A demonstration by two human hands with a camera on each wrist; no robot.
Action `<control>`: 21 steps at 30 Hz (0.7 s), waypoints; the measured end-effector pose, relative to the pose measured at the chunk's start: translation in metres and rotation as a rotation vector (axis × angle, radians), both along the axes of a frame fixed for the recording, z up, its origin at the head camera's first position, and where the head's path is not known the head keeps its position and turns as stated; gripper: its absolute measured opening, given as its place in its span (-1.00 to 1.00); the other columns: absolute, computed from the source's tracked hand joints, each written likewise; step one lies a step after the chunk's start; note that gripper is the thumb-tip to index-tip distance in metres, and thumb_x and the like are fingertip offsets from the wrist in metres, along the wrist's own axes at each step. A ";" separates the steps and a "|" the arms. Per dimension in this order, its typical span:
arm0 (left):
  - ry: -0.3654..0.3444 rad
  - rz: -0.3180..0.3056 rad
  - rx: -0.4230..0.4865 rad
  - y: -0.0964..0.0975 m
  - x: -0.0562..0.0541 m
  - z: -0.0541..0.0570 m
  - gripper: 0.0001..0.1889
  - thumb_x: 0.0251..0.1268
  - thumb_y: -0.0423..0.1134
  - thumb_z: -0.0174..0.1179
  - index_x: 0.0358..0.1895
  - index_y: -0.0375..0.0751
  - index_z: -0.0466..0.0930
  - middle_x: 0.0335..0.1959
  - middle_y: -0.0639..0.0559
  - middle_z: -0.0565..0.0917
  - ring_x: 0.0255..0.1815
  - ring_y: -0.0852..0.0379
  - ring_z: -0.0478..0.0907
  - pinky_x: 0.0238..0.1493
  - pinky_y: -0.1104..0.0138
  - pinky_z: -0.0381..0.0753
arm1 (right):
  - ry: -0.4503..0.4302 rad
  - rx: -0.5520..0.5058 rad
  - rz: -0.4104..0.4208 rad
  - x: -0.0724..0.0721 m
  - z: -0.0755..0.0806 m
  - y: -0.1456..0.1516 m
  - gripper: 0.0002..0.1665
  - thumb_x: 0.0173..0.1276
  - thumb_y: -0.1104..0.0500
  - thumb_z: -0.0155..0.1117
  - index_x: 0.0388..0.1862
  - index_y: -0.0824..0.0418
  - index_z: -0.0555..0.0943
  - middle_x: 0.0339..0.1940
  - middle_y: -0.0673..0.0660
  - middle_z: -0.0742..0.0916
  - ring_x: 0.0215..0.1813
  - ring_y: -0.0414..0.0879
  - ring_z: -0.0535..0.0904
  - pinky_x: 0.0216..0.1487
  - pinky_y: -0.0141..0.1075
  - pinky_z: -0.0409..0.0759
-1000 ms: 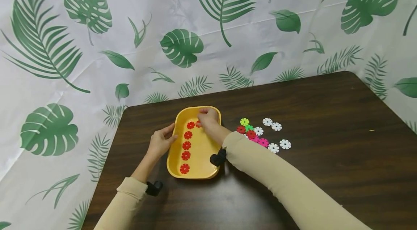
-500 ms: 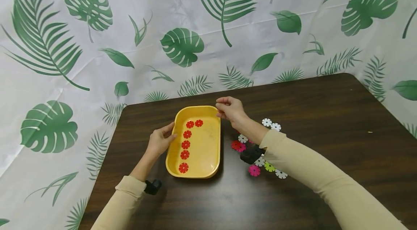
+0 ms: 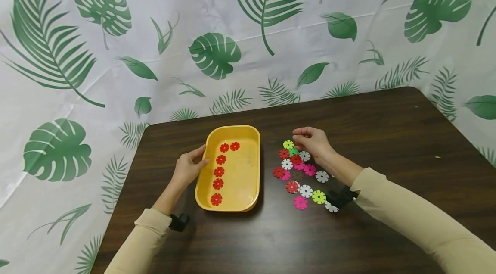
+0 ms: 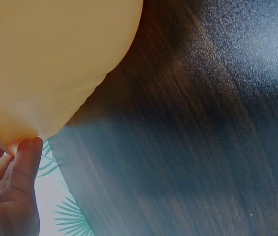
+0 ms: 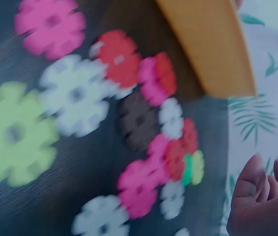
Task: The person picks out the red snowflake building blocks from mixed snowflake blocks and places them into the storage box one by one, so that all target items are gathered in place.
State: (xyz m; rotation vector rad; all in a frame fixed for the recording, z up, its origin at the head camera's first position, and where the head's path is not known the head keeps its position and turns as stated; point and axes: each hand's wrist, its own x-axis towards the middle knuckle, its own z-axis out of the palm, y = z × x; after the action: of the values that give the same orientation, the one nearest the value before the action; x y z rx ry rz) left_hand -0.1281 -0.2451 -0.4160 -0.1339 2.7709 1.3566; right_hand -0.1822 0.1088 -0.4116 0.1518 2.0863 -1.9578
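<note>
My left hand (image 3: pixel 187 167) grips the left rim of a yellow plastic tray (image 3: pixel 253 170), thumb over the edge and fingers outside. The left wrist view shows those fingers (image 4: pixel 23 172) against the tray's wall (image 4: pixel 55 59). Inside the tray, several red notched discs, flower-like, form a column up the left side that turns right at the top. My right hand (image 3: pixel 313 142) hovers at the far side of a loose group of similar discs. Its thumb and fingers are loosely bent and apart in the right wrist view, with nothing seen between them.
The loose discs lie right of the tray, some overlapping: a pink disc (image 3: pixel 300 203), a yellow-green disc (image 3: pixel 319 197), a brown disc (image 5: pixel 139 120), plus red, white and green ones. The dark wooden table (image 3: pixel 379 136) ends at a leaf-print cloth (image 3: pixel 286 50) behind.
My right hand has left the tray's top row and moved right, over the rim, to the loose discs. A red disc shows where its fingers were. My left hand stays at the rim.
</note>
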 end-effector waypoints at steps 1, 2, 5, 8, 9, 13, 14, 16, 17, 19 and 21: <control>0.000 0.000 0.001 0.000 0.000 0.000 -0.45 0.28 -0.39 0.16 0.35 -0.26 0.31 0.22 -0.26 0.48 0.12 -0.13 0.55 -0.01 0.18 0.63 | 0.005 0.027 0.012 0.001 -0.003 0.003 -0.57 0.40 0.29 0.09 0.19 0.48 0.40 -0.20 0.15 0.59 -0.29 -0.16 0.61 -0.11 -0.32 0.69; 0.000 0.000 0.003 0.000 0.000 0.000 -0.45 0.28 -0.39 0.16 0.35 -0.26 0.31 0.22 -0.26 0.48 0.12 -0.13 0.55 -0.01 0.18 0.63 | 0.012 0.052 0.026 0.003 -0.006 0.005 -0.57 0.40 0.29 0.09 0.18 0.48 0.40 -0.15 0.19 0.60 -0.23 -0.13 0.61 -0.11 -0.32 0.69; -0.002 0.004 0.005 -0.001 0.000 0.000 -0.45 0.27 -0.39 0.17 0.34 -0.27 0.31 0.22 -0.26 0.48 0.13 -0.13 0.54 0.00 0.18 0.62 | 0.044 0.128 0.075 0.008 -0.015 0.009 -0.60 0.39 0.30 0.10 0.14 0.49 0.43 -0.08 0.26 0.60 -0.12 -0.01 0.60 -0.11 -0.29 0.69; -0.001 0.005 0.002 -0.001 0.000 -0.001 -0.45 0.27 -0.39 0.16 0.34 -0.28 0.31 0.22 -0.27 0.48 0.12 -0.14 0.54 0.00 0.17 0.62 | 0.079 0.182 0.113 0.012 -0.022 0.012 -0.62 0.37 0.32 0.12 0.10 0.50 0.46 -0.12 0.26 0.63 -0.10 0.03 0.60 -0.14 -0.28 0.70; 0.000 0.005 0.002 -0.001 0.000 -0.001 -0.45 0.27 -0.39 0.16 0.34 -0.28 0.31 0.22 -0.27 0.48 0.12 -0.14 0.55 0.00 0.17 0.62 | 0.096 0.200 0.124 0.013 -0.024 0.013 -0.63 0.35 0.33 0.14 0.09 0.51 0.47 -0.14 0.27 0.64 -0.13 0.03 0.61 -0.16 -0.28 0.70; -0.004 0.002 0.001 0.000 0.000 0.000 -0.45 0.27 -0.39 0.17 0.35 -0.27 0.31 0.21 -0.26 0.50 0.12 -0.13 0.55 -0.01 0.18 0.63 | 0.162 0.287 0.146 0.016 -0.031 0.014 -0.65 0.29 0.34 0.21 0.02 0.50 0.52 -0.23 0.26 0.65 -0.27 -0.06 0.58 -0.29 -0.38 0.67; -0.002 0.001 -0.001 0.000 -0.001 0.000 -0.45 0.28 -0.40 0.16 0.35 -0.27 0.30 0.21 -0.27 0.50 0.12 -0.14 0.55 -0.02 0.18 0.63 | 0.177 0.312 0.150 0.016 -0.033 0.015 -0.66 0.28 0.34 0.23 0.01 0.49 0.53 -0.24 0.26 0.65 -0.29 -0.09 0.56 -0.32 -0.41 0.64; -0.002 0.002 -0.001 -0.001 -0.001 0.000 -0.45 0.27 -0.40 0.16 0.35 -0.27 0.31 0.20 -0.27 0.50 0.11 -0.14 0.55 -0.02 0.18 0.64 | 0.202 0.359 0.152 0.017 -0.036 0.015 -0.66 0.26 0.32 0.26 -0.02 0.48 0.55 -0.26 0.25 0.64 -0.31 -0.12 0.52 -0.37 -0.46 0.59; -0.003 0.005 0.001 -0.001 -0.001 0.000 -0.45 0.27 -0.40 0.17 0.34 -0.27 0.31 0.20 -0.27 0.50 0.11 -0.14 0.55 -0.03 0.18 0.64 | 0.208 0.376 0.152 0.017 -0.038 0.015 -0.67 0.25 0.32 0.27 -0.03 0.47 0.56 -0.26 0.24 0.63 -0.31 -0.12 0.51 -0.38 -0.48 0.57; -0.003 0.004 0.002 -0.001 -0.001 0.001 -0.45 0.27 -0.40 0.17 0.35 -0.27 0.31 0.21 -0.27 0.50 0.11 -0.14 0.55 -0.03 0.18 0.64 | 0.216 0.394 0.150 0.017 -0.041 0.015 -0.66 0.23 0.31 0.29 -0.04 0.46 0.56 -0.26 0.23 0.62 -0.30 -0.12 0.50 -0.39 -0.49 0.54; -0.006 0.006 0.005 -0.001 -0.001 0.000 -0.45 0.27 -0.40 0.17 0.34 -0.26 0.31 0.21 -0.26 0.50 0.11 -0.14 0.56 -0.03 0.18 0.64 | 0.225 0.408 0.147 0.017 -0.044 0.014 -0.65 0.21 0.31 0.31 -0.04 0.45 0.57 -0.27 0.23 0.62 -0.31 -0.12 0.50 -0.39 -0.48 0.53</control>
State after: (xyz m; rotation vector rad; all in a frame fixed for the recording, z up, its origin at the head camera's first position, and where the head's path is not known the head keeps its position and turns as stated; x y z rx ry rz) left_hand -0.1291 -0.2457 -0.4156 -0.1462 2.7647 1.3616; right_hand -0.1652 0.1229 -0.4559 -0.1465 2.5408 -1.5058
